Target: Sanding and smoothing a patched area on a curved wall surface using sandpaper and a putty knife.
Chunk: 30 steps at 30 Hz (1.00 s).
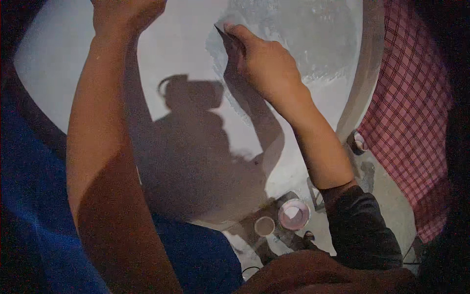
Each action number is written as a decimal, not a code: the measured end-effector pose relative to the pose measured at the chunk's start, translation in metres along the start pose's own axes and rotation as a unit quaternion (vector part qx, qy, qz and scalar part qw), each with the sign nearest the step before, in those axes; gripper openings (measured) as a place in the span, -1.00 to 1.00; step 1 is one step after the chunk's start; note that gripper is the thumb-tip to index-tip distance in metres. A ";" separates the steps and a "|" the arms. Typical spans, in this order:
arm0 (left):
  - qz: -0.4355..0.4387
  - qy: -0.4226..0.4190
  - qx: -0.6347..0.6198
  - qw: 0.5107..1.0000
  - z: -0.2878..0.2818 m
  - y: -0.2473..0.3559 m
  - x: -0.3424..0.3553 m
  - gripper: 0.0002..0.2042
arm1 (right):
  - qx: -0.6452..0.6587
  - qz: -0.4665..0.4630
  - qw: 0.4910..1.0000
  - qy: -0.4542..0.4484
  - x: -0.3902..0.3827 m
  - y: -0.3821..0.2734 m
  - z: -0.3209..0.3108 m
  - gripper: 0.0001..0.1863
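My right hand [269,63] is closed against a white wall [178,49], its thumb stretched along a thin, dark-edged flat thing [223,38]. What that thing is cannot be made out, as the hand covers most of it. Just beyond the hand, a rough grey patch [318,41] with uneven, smeared edges spreads over the white surface. My left hand [128,14] is raised at the top edge of the view, where its fingers are cut off. The shadow of my head and arms falls on the wall between my forearms.
Below are a pinkish bucket [294,226] with something white inside and a smaller round container [264,226]. Red checked cloth [411,117] hangs at the right, next to a small pale-topped container [360,141]. Dark blue cloth [36,206] lies along the left.
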<state>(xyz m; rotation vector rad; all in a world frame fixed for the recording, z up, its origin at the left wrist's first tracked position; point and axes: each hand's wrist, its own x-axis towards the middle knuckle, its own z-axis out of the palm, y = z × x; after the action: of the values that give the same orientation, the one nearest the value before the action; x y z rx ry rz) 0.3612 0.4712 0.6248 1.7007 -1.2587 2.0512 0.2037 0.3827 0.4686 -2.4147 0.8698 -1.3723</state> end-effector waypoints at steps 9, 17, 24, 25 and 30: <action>0.003 0.011 0.013 1.000 0.009 0.000 0.002 -0.36 | 0.021 0.010 1.000 0.019 -0.002 0.004 0.005 -0.65; 0.012 0.012 -0.010 1.000 0.011 0.002 -0.003 -0.36 | 0.029 0.035 0.999 -0.001 0.001 0.006 0.010 -0.65; 0.009 0.015 0.001 1.000 0.015 0.005 -0.005 -0.38 | 0.045 0.033 0.998 0.021 0.000 0.007 0.017 -0.63; 0.005 0.018 -0.012 1.000 0.014 0.005 -0.005 -0.38 | 0.052 0.034 0.998 0.025 0.000 0.006 0.017 -0.63; -0.004 0.006 0.022 1.000 0.005 0.003 -0.005 -0.39 | 0.046 -0.009 0.998 0.048 -0.003 0.002 0.011 -0.58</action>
<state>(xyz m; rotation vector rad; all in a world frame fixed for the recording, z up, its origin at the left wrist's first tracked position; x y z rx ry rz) 0.3647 0.4673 0.6184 1.7057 -1.2110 2.0965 0.2112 0.3816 0.4596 -2.3099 0.7896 -1.5119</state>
